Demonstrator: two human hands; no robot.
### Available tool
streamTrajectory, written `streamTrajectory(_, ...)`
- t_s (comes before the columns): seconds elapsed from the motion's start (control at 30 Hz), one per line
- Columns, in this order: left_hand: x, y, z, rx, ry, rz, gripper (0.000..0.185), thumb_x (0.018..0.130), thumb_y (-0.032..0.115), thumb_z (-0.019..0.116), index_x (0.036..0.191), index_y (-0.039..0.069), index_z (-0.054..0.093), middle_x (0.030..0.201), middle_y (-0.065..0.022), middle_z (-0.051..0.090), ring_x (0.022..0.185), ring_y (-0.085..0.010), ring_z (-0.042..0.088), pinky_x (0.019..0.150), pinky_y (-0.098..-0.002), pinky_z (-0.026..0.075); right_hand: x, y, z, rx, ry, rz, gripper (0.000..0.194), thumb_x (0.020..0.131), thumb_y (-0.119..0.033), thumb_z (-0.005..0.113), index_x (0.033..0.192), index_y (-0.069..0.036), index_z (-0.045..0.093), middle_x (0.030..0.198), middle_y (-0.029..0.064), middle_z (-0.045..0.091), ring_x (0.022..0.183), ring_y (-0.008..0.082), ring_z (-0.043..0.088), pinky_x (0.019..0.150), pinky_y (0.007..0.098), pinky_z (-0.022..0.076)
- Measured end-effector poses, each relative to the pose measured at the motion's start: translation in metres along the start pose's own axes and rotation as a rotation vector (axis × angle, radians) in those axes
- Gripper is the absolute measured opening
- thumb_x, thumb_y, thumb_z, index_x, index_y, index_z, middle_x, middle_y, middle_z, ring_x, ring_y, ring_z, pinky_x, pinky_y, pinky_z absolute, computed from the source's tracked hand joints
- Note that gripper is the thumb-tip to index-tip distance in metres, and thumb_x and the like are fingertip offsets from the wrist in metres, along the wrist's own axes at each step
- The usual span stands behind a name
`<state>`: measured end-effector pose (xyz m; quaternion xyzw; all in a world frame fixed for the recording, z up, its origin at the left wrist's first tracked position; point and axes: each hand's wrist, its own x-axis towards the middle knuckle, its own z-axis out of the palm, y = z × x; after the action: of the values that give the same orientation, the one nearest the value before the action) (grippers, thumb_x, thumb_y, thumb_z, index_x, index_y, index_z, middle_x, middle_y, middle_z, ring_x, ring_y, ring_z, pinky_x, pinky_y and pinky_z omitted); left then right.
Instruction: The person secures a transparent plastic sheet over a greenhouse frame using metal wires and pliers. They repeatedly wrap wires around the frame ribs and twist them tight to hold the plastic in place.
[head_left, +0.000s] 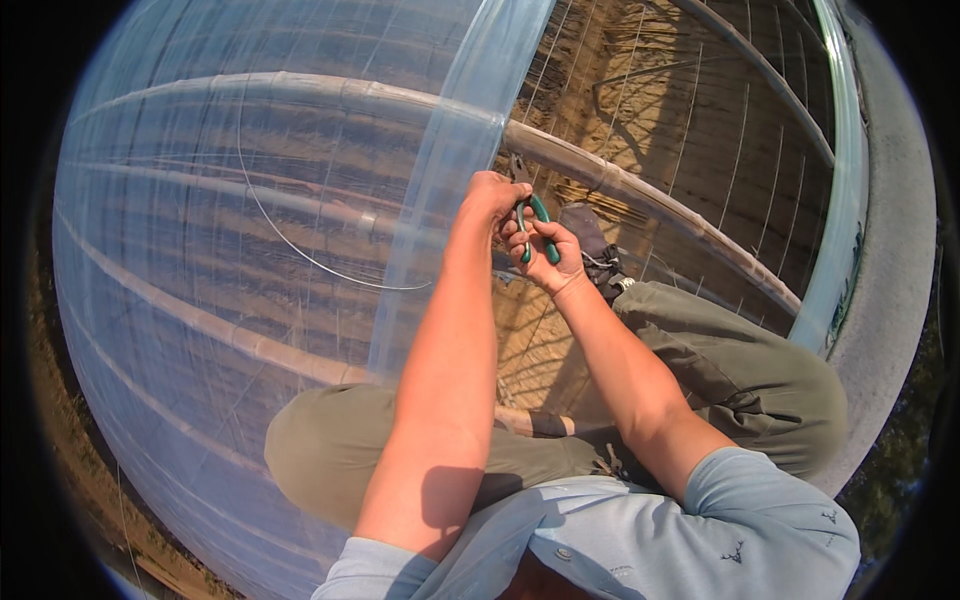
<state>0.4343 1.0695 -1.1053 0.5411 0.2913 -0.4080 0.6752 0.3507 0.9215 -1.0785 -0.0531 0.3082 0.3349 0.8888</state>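
Pliers with green handles (541, 217) are in my right hand (551, 255), whose fingers lie around the grips. Their dark metal jaws point up towards a bamboo pole (600, 171). My left hand (496, 196) is closed at the pliers' head, with thumb and forefinger pinched together beside the jaws; what it pinches is too small to tell. Both hands are close together at the edge of a clear plastic film (466, 97). A thin pale wire (281, 234) curves over the film, its lower part ending near my left forearm.
Bamboo poles (262, 346) run under the film on the left. At the right, thin wires cross an uncovered opening above bare soil (540, 330). A rolled film edge (840, 172) and a grey concrete-like rim (889, 225) bound it. A dark shoe (585, 229) is just beyond my hands.
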Motion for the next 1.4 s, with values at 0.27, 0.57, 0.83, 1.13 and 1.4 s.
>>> streamTrajectory(0.27, -0.005, -0.031, 0.002, -0.586, -0.184, 0.015, 0.018, 0.099, 0.019, 0.066, 0.094, 0.001, 0.068, 0.078, -0.0078, 0.067, 0.055, -0.0125, 0.054, 0.043, -0.0273, 0.048, -0.002, -0.021, 0.047, -0.408, 0.318, 0.172, 0.015, 0.101, -0.016, 0.056, 0.107, -0.002, 0.054, 0.079, 0.0002, 0.051, 0.063, 0.0101, 0.046, 0.059, 0.0273, 0.0415)
streamTrajectory(0.57, 0.003, -0.088, 0.063, -0.706, 0.014, 0.0, 0.033, 0.104, 0.041, 0.057, 0.099, 0.011, 0.069, 0.087, -0.0047, 0.071, 0.07, -0.0187, 0.066, 0.058, -0.0356, 0.052, 0.005, -0.025, 0.038, -2.107, 0.772, -0.001, 0.021, 0.093, -0.015, 0.058, 0.084, 0.003, 0.063, 0.077, 0.022, 0.068, 0.068, 0.0371, 0.068, 0.062, 0.0447, 0.0516)
streamTrajectory(0.83, -0.027, -0.09, 0.059, -0.501, 0.06, 0.095, 0.052, 0.104, 0.039, 0.054, 0.138, 0.0, 0.054, 0.132, -0.0141, 0.065, 0.116, -0.0271, 0.06, 0.104, -0.0475, 0.042, -0.005, -0.087, 0.065, -3.089, 0.709, -0.054, 0.02, 0.095, -0.01, 0.048, 0.107, 0.004, 0.056, 0.103, 0.028, 0.069, 0.096, 0.0428, 0.07, 0.081, 0.0483, 0.057)
streamTrajectory(1.13, -0.011, -0.116, 0.066, -0.291, 0.336, 0.084, 0.038, 0.101, 0.037, 0.055, 0.104, 0.004, 0.074, 0.109, -0.0174, 0.073, 0.103, -0.0338, 0.068, 0.091, -0.0455, 0.051, 0.007, -0.092, 0.089, -3.029, 0.59, 0.16, 0.031, 0.087, -0.012, 0.054, 0.11, 0.008, 0.055, 0.102, 0.0355, 0.066, 0.1, 0.0484, 0.067, 0.086, 0.0494, 0.055)
streamTrajectory(1.4, 0.017, -0.133, 0.021, 0.711, 0.33, 0.091, 0.033, 0.099, 0.027, 0.056, 0.111, 0.002, 0.073, 0.112, -0.0202, 0.073, 0.099, -0.0364, 0.072, 0.088, -0.0496, 0.056, 0.037, -0.021, 0.159, -3.268, 0.245, 0.471, 0.021, 0.079, -0.009, 0.057, 0.086, 0.002, 0.074, 0.095, 0.0258, 0.071, 0.092, 0.0402, 0.071, 0.076, 0.0476, 0.0563)
